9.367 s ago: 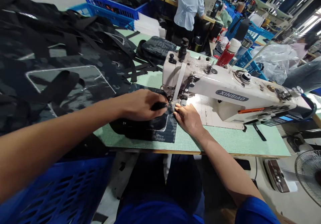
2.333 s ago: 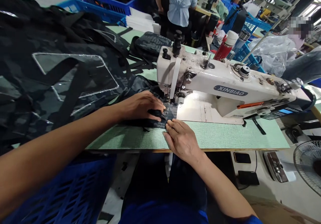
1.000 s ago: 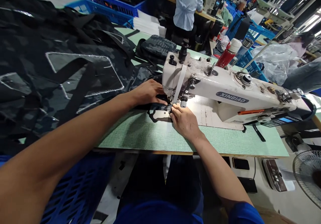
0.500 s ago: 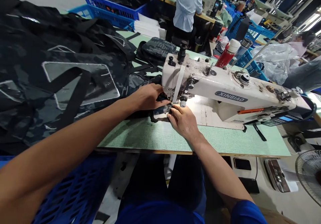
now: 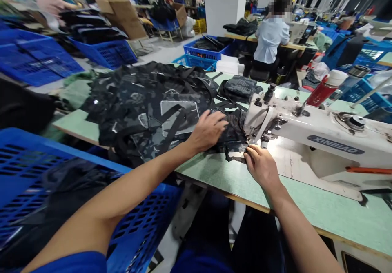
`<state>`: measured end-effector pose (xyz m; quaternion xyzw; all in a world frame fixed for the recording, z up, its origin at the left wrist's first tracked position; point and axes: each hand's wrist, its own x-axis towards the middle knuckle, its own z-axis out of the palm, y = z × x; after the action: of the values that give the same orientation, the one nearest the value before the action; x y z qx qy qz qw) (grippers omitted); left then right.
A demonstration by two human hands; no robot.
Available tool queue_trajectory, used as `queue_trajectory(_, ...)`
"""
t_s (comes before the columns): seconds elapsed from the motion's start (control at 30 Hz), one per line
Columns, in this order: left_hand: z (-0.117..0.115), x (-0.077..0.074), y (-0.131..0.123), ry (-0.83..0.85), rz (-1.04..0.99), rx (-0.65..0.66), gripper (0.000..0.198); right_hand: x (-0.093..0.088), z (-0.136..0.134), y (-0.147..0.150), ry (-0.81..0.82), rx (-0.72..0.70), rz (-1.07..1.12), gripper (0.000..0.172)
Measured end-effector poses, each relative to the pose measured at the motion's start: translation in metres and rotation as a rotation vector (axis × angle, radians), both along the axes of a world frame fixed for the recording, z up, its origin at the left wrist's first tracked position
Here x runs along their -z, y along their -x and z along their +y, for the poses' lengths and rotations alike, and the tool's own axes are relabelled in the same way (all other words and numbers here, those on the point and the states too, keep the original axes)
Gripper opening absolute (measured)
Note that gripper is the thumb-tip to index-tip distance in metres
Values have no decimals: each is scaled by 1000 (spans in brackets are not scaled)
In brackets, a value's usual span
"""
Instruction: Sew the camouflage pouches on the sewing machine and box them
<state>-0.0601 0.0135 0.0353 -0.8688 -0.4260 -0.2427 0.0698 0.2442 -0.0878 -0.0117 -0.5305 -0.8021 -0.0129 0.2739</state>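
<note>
Bright blue sleeve point(image 5: 67, 263) along the bottom left edge, plain smooth cloth, its hem ending partway up the arm and leaving everything below it bare. Lean left forearm point(image 5: 122, 203) and lean right forearm point(image 5: 301, 228), both uncovered and narrowing toward the wrists. Left hand point(image 5: 208, 132) and right hand point(image 5: 261, 167) bare too, with uncovered fingers and nothing visible at either wrist. Deeper blue cloth point(image 5: 199, 266) low at the bottom edge, shadowed, its cut too dim to tell. Very dark trousers point(image 5: 259, 240) just beyond it, matt over both thighs, with seams and pockets lost in shadow.
</note>
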Motion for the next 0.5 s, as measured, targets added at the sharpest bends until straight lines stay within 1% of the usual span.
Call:
queue_trajectory(0.07,-13,4,46,32,-8,-202,41,1,1,0,-15,5,-8,34)
queue_trajectory(0.1,-19,8,69,75,16,-266,42,2,1,1,-20,6,-8,34)
queue_trajectory(0.17,-26,14,111,167,93,-309,52,4,2,1,-29,5,1,33)
queue_trajectory(0.23,-26,18,141,223,138,-294,55,6,2,0,-35,2,19,33)
queue_trajectory(0.3,-18,17,161,236,155,-259,49,8,1,0,-41,-3,38,33)
queue_trajectory(0.4,2,9,181,226,200,-170,40,9,0,0,-55,-11,53,34)
queue_trajectory(0.5,16,0,196,225,285,-40,39,9,0,0,-69,-16,54,35)
